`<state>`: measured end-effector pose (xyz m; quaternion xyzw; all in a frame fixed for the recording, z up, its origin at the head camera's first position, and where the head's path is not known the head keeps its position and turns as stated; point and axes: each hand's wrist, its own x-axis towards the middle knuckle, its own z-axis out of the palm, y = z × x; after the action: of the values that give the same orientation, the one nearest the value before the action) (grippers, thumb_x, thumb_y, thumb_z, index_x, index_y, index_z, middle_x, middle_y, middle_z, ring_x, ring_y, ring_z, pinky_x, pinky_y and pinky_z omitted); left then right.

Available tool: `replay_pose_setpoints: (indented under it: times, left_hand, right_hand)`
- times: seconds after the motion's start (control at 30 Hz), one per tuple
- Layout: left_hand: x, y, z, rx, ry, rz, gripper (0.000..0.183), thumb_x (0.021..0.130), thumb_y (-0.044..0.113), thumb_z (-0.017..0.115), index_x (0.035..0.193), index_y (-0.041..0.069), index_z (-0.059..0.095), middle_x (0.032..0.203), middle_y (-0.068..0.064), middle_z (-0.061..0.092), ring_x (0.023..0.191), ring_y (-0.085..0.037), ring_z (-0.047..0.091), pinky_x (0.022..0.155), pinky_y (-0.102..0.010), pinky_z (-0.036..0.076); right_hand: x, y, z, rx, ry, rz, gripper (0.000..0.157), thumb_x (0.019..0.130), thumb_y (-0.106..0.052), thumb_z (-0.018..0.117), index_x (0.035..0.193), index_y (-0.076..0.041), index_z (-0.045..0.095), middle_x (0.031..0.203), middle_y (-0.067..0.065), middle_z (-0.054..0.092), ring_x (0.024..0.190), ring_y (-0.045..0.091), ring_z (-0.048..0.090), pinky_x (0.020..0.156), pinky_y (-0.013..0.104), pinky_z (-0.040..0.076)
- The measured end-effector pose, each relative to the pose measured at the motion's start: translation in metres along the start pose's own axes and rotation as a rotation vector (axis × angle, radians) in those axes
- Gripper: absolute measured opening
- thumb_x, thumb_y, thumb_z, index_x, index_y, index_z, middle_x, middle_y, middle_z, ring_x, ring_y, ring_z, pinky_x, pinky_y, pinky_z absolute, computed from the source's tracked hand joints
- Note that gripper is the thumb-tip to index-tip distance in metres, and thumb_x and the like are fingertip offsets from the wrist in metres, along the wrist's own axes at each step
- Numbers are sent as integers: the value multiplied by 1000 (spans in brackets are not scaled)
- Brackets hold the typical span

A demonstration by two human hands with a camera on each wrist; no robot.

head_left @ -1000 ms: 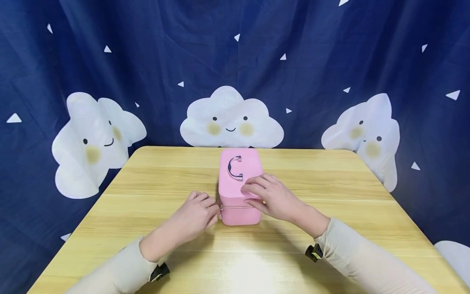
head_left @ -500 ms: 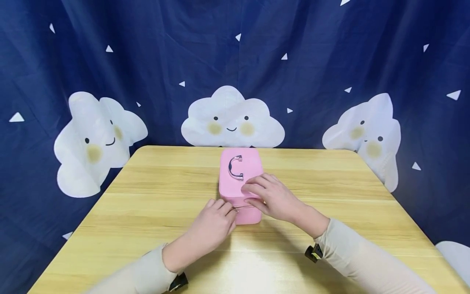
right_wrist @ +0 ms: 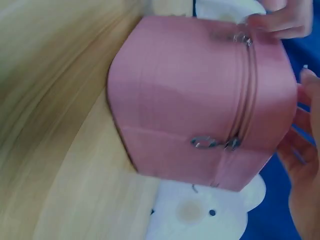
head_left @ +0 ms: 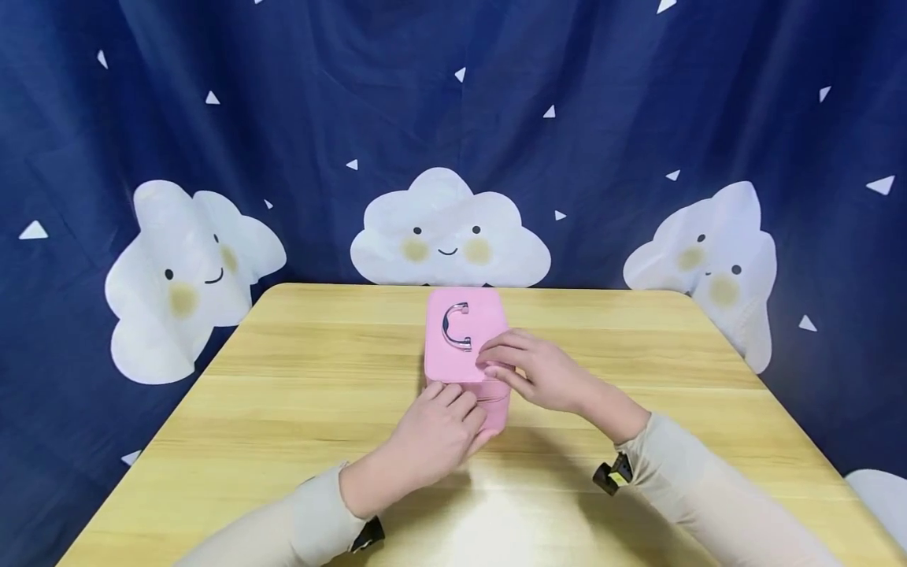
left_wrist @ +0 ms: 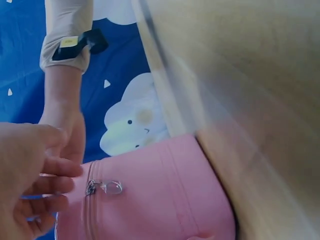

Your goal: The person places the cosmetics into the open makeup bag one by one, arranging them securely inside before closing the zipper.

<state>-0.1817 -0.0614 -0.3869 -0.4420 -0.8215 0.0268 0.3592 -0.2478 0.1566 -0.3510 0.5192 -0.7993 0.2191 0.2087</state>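
Note:
A pink zippered case point(head_left: 464, 331) with a silver handle point(head_left: 453, 327) on its lid stands at the table's middle. My left hand point(head_left: 432, 433) is at its front, fingers bent over the lid's front edge, thumb low on the front wall. In the left wrist view a zipper pull point(left_wrist: 112, 187) hangs loose near the fingertips. My right hand point(head_left: 542, 370) rests on the lid's right front corner with relaxed fingers; the right wrist view shows its thumb point(right_wrist: 307, 77) beside the lid. A second zipper pull point(right_wrist: 205, 142) sits by the case's corner.
The case stands on a light wooden table point(head_left: 312, 354). Behind hangs a dark blue curtain point(head_left: 305, 94) printed with white clouds. Black wrist straps point(head_left: 609, 476) sit at both cream sleeves.
My left hand has moved right, from the case's left front corner along the zipper to the front's right part. My right hand has shifted slightly, its thumb coming up toward the lid.

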Motion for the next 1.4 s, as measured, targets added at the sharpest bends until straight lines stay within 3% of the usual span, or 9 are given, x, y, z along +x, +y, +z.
replay_pose_setpoints:
  times: [0.17,0.27,0.43,0.63,0.83,1.1,1.4]
  left_hand:
    - [7,-7,-1,-53,111,21,27,89,35,64,101,12,67,101,-4,61,96,-23,55,82,-34,47]
    - [10,-10,2,-53,131,20,34,89,35,65,112,9,67,111,-7,61,104,-26,55,89,-36,47]
    - [10,-12,7,-43,109,5,42,89,36,66,121,8,64,116,-7,62,104,-24,56,91,-36,47]
    - [8,-13,6,-79,39,-9,48,89,36,67,127,7,62,122,-6,61,107,-23,56,94,-35,46]
    - [2,-17,5,-80,21,-11,46,94,35,60,130,7,60,123,-6,61,108,-23,56,96,-35,45]
    - [-11,-30,3,-154,95,-16,41,99,37,53,123,5,63,115,-8,61,106,-24,58,99,-36,46]
    - [-14,-39,-1,-165,120,-85,45,100,46,48,111,6,65,102,-6,60,96,-24,58,90,-37,50]
  right_hand:
    - [-6,19,0,-38,44,38,23,93,-4,61,115,-6,67,118,6,64,116,26,57,104,38,41]
    - [-10,30,2,-70,56,41,31,90,4,58,119,-4,65,122,9,63,119,28,56,106,38,40]
    - [-15,44,8,-114,23,6,42,88,11,52,125,-4,63,130,11,59,124,30,52,109,40,38]
    - [-19,46,8,-133,11,-18,43,88,7,56,128,-6,62,132,11,58,126,30,51,109,41,38]
    - [-22,43,9,-143,-6,-15,41,89,2,57,129,-6,61,133,11,58,127,29,50,110,39,36]
    - [-27,30,2,-166,2,-44,44,83,-4,71,127,-8,64,130,9,61,122,29,53,107,41,39]
    - [-27,18,9,-222,68,-37,37,85,-21,76,120,-13,68,119,4,65,110,26,57,98,36,45]
